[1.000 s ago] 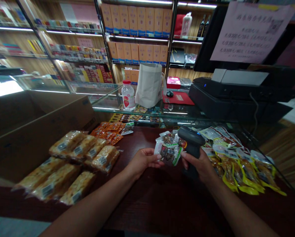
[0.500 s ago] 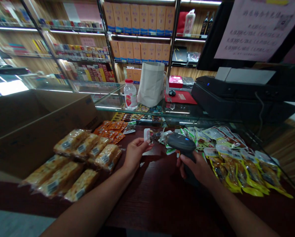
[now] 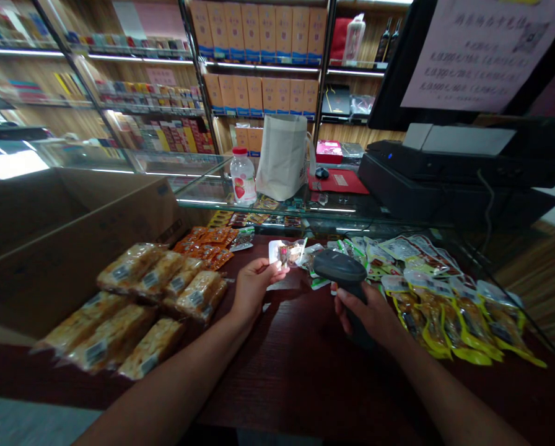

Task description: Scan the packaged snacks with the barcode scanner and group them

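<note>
Between thumb and fingers, my left hand (image 3: 257, 282) pinches the left end of a small snack packet (image 3: 290, 253), clear with a white end, held above the dark red counter (image 3: 282, 371). My right hand (image 3: 365, 313) is wrapped round the handle of a black barcode scanner (image 3: 340, 266). The scanner's head points left, toward the packet, and light falls on the packet. Behind the scanner lie green-and-white snack packets (image 3: 375, 254). Several yellow-edged packs (image 3: 440, 316) lie right of my right hand. Left of my left hand are orange packets (image 3: 207, 244) and clear-wrapped pastry blocks (image 3: 119, 334).
An open cardboard box (image 3: 87, 223) stands at the left. Along the back, a glass counter (image 3: 198, 186) carries a red-capped bottle (image 3: 243, 176) and a white bag (image 3: 282, 158). A black monitor (image 3: 393, 68) and printer-like machine (image 3: 445, 170) rise at the right.
The packet in my left hand has turned a little and is now brightly lit. The blue light on top of the scanner no longer shows. My right hand has hardly moved.
</note>
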`<move>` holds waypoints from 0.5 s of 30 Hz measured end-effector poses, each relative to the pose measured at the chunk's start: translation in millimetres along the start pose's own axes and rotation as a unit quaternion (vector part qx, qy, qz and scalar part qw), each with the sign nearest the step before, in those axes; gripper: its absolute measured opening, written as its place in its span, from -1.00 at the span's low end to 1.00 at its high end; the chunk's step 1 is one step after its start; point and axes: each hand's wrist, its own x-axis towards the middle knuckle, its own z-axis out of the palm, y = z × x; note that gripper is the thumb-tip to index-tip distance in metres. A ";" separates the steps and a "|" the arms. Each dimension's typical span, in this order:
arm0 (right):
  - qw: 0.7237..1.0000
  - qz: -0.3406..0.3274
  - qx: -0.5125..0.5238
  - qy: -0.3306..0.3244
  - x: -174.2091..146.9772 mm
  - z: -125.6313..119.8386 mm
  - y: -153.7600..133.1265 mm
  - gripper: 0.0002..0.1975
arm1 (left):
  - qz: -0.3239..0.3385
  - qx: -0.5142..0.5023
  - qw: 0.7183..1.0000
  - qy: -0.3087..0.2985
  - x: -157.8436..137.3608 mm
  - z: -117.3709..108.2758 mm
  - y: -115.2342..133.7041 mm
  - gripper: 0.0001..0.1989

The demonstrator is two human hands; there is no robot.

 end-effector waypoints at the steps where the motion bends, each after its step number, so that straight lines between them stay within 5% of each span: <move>1: 1.000 0.001 -0.005 -0.001 0.0 -0.2 -0.2 -0.63 | -0.002 -0.003 1.000 0.002 0.4 -0.2 -0.2 -0.68; 4: 1.000 0.006 0.009 -0.003 1.1 -2.2 -2.2 -0.63 | -0.007 -0.019 1.000 0.010 2.3 -1.2 -1.6 -0.65; 9: 0.984 0.028 0.176 0.008 7.2 -16.1 -7.9 -0.65 | -0.035 -0.017 0.999 -0.012 3.8 -2.8 -2.3 -0.65; 15: 0.941 0.022 0.337 0.027 18.1 -40.4 -8.0 -0.68 | -0.134 0.066 0.979 -0.136 1.0 -0.1 -7.6 -0.75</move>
